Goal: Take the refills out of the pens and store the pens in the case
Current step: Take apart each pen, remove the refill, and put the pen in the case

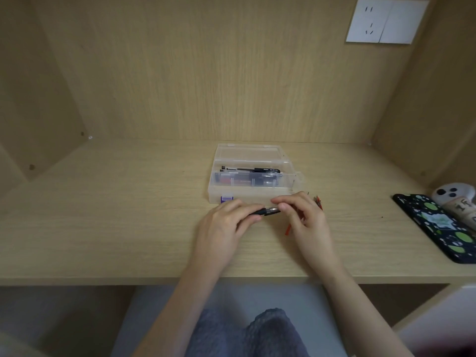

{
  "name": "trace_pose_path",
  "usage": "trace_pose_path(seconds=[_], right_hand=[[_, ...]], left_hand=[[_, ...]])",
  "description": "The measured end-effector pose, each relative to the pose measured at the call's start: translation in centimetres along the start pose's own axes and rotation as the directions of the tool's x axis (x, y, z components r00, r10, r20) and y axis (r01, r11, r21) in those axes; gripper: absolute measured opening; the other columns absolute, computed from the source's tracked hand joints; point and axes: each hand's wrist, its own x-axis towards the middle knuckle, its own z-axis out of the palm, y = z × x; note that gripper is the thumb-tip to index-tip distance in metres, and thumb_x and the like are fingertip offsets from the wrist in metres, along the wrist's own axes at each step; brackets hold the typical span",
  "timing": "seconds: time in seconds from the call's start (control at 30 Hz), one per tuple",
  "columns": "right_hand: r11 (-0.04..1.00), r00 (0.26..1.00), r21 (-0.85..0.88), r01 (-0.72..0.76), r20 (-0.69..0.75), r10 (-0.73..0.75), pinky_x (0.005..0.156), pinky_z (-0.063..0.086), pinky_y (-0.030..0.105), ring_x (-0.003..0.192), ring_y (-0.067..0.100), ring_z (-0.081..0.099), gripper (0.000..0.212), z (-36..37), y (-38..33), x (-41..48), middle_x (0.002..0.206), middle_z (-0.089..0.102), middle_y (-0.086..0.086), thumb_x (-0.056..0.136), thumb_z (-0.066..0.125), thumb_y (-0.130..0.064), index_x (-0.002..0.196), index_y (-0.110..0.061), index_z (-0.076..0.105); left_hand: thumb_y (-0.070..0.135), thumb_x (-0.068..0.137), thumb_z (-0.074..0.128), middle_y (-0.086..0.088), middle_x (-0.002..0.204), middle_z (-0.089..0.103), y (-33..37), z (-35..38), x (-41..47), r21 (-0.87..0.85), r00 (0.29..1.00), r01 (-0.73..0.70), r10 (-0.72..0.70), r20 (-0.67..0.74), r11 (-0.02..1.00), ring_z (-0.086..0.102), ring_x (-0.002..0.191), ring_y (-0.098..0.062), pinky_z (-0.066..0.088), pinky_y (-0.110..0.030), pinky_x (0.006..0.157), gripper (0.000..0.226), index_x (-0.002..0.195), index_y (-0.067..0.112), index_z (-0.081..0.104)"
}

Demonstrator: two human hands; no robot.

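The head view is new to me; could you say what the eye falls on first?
The left hand and right hand grip a black pen at mid-desk, just before a clear case with its lid open and pens inside. A dark phone with green spots lies at the far right.

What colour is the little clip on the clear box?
The clip is purple; the head view shows it.

A pale wood desk [103,228] sits in a matching panelled alcove [231,86] with a white wall socket [386,20].
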Motion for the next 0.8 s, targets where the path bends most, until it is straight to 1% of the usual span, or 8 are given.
trace_pose_path(seconds=[0.1, 0.2, 0.3, 0.4, 0.47, 0.57, 0.7, 0.8], right_hand=[[0.994, 0.996, 0.067, -0.084, 0.042, 0.082, 0.069, 0.044, 0.027, 0.079, 0.002, 0.058, 0.018, 0.04, 0.26, -0.1, 0.088, 0.064, -0.021, 0.088, 0.062, -0.016, 0.1, -0.026, 0.069], [0.972, 0.985, 0.161, -0.172, 0.055, 0.165, 0.066, 0.047, 0.035, 0.075, 0.007, 0.06, 0.012, -0.11, 0.17, -0.13, 0.085, 0.069, -0.012, 0.085, 0.067, -0.019, 0.085, -0.03, 0.07], [0.97, 0.985, 0.178, -0.166, 0.071, 0.155, 0.065, 0.046, 0.032, 0.071, 0.005, 0.058, 0.013, -0.2, -0.08, -0.15, 0.083, 0.07, -0.009, 0.083, 0.068, -0.018, 0.081, -0.03, 0.07], [0.962, 0.984, 0.215, -0.17, 0.087, 0.155, 0.063, 0.046, 0.034, 0.07, 0.01, 0.058, 0.013, -0.26, -0.33, -0.13, 0.082, 0.071, -0.005, 0.082, 0.069, -0.015, 0.081, -0.028, 0.071], [0.959, 0.983, 0.225, -0.171, 0.099, 0.152, 0.063, 0.046, 0.033, 0.07, 0.011, 0.058, 0.013, -0.27, -0.33, -0.13, 0.079, 0.07, -0.007, 0.082, 0.069, -0.013, 0.081, -0.026, 0.071], [0.958, 0.982, 0.225, -0.175, 0.114, 0.153, 0.064, 0.045, 0.033, 0.069, 0.011, 0.058, 0.015, -0.32, -0.38, -0.15, 0.077, 0.07, -0.01, 0.083, 0.068, -0.012, 0.081, -0.027, 0.071], [0.963, 0.978, 0.202, -0.179, 0.139, 0.153, 0.067, 0.045, 0.031, 0.071, 0.005, 0.059, 0.014, -0.3, -0.46, -0.05, 0.077, 0.07, -0.012, 0.083, 0.068, -0.011, 0.081, -0.024, 0.071], [0.971, 0.98, 0.175, -0.166, 0.142, 0.142, 0.071, 0.047, 0.03, 0.075, 0.005, 0.062, 0.015, -0.27, -0.52, -0.03, 0.079, 0.071, -0.013, 0.083, 0.068, -0.013, 0.08, -0.028, 0.07]], left_hand=[[0.041, 0.085, 0.053, 0.007, 0.087, 0.068, -0.34, 0.27, -0.18, -0.051, 1.0, 0.021, -0.021, 0.007, 0.998, 0.059, 0.078, -0.009, 0.043, -0.021, 0.071, 0.034, 0.1, 0.018, 0.072], [0.042, 0.084, 0.053, 0.006, 0.086, 0.07, -0.44, 0.35, -0.29, -0.057, 0.999, 0.038, -0.037, 0.013, 0.998, 0.062, 0.077, -0.013, 0.044, -0.023, 0.072, 0.034, 0.094, 0.016, 0.073], [0.039, 0.084, 0.054, 0.005, 0.084, 0.07, -0.32, 0.26, -0.27, -0.053, 1.0, 0.023, -0.022, 0.006, 0.998, 0.06, 0.076, -0.011, 0.043, -0.022, 0.072, 0.032, 0.092, 0.014, 0.073], [0.037, 0.084, 0.054, 0.005, 0.084, 0.07, -0.25, 0.12, -0.25, -0.055, 1.0, 0.013, -0.013, -0.001, 0.998, 0.058, 0.077, -0.009, 0.042, -0.018, 0.073, 0.031, 0.092, 0.013, 0.073], [0.037, 0.084, 0.054, 0.005, 0.083, 0.07, -0.24, 0.07, -0.29, -0.057, 1.0, 0.012, -0.012, 0.003, 0.998, 0.057, 0.077, -0.008, 0.04, -0.017, 0.074, 0.031, 0.091, 0.013, 0.073], [0.037, 0.085, 0.054, 0.005, 0.081, 0.069, -0.32, 0.14, -0.37, -0.046, 1.0, 0.01, -0.009, 0.004, 0.999, 0.057, 0.075, -0.009, 0.041, -0.019, 0.072, 0.031, 0.09, 0.013, 0.073], [0.037, 0.085, 0.054, 0.005, 0.081, 0.07, -0.56, 0.26, -0.42, -0.04, 1.0, 0.007, -0.006, 0.02, 0.999, 0.058, 0.076, -0.01, 0.042, -0.02, 0.073, 0.031, 0.09, 0.013, 0.073], [0.035, 0.083, 0.059, 0.005, 0.082, 0.07, -0.57, 0.26, -0.39, -0.039, 1.0, 0.016, -0.015, 0.024, 0.999, 0.059, 0.077, -0.01, 0.042, -0.019, 0.073, 0.027, 0.091, 0.013, 0.073]])
